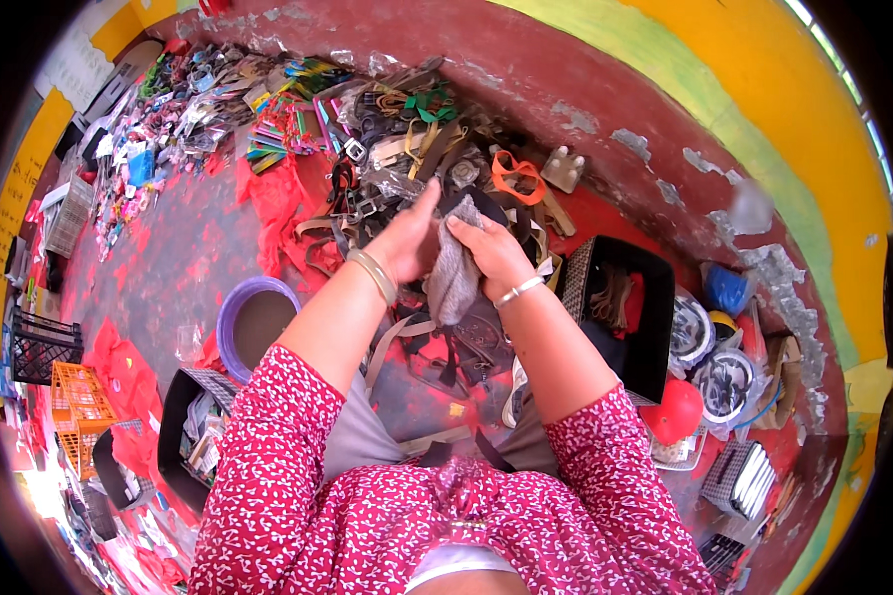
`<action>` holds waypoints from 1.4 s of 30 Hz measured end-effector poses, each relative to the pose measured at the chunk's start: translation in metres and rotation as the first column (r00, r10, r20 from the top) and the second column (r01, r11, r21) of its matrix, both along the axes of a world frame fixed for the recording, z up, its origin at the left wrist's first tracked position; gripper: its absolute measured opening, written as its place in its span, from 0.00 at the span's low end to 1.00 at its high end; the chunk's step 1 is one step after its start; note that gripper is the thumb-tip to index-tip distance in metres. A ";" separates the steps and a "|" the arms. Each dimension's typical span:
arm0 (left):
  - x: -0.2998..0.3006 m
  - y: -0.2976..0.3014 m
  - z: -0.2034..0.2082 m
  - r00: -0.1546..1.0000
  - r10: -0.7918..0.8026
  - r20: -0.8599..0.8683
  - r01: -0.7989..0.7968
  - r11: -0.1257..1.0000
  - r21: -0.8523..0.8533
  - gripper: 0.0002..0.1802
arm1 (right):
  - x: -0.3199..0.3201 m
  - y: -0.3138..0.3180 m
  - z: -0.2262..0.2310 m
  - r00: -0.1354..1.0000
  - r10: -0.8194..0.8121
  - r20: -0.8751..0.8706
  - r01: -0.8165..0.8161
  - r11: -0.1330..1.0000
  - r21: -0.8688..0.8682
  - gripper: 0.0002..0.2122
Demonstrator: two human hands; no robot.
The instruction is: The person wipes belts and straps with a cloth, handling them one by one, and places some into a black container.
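A grey cloth (453, 283) hangs from my right hand (494, 256), whose fingers and thumb are closed on its upper part. My left hand (412, 238) is just beside the cloth, a digit stretched upward and the palm turned toward it; its other fingers are partly hidden. Beyond both hands lies a tangled pile of belts (367, 206) with metal buckles. An orange strap loop (518, 178) rests at the pile's right side. More straps (392, 342) lie on the floor below my hands, between my legs.
A purple-rimmed bucket (222, 332) of murky liquid stands to my left, near a black bin (172, 436) and an orange crate (77, 397). To my right are a black basket (655, 317), a red ball-like object (675, 412) and plastic-wrapped wheels (724, 385). A peeling wall (566, 89) bounds the far side.
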State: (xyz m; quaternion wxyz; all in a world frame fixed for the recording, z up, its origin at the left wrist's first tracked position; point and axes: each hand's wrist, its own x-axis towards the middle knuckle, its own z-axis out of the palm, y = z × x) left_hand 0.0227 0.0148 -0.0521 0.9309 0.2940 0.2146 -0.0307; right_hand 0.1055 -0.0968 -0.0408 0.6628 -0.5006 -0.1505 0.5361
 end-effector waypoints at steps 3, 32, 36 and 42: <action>-0.003 -0.011 0.009 0.994 0.106 -0.033 -0.104 0.993 0.057 0.34 | -0.001 0.010 0.000 0.998 -0.069 0.009 0.069 0.997 0.026 0.12; -0.014 0.037 0.020 0.832 0.538 0.137 -0.550 0.765 0.335 0.21 | -0.021 -0.008 0.015 0.963 0.267 0.044 -0.263 0.961 -0.087 0.06; -0.018 0.048 0.020 0.806 0.587 0.078 -0.576 0.748 0.329 0.21 | -0.029 -0.017 0.018 0.958 0.268 0.105 -0.251 0.956 -0.155 0.07; -0.050 0.108 0.007 0.657 0.752 0.048 -0.740 0.631 0.232 0.21 | -0.041 -0.044 0.013 0.851 0.462 0.251 -0.391 0.875 -0.284 0.08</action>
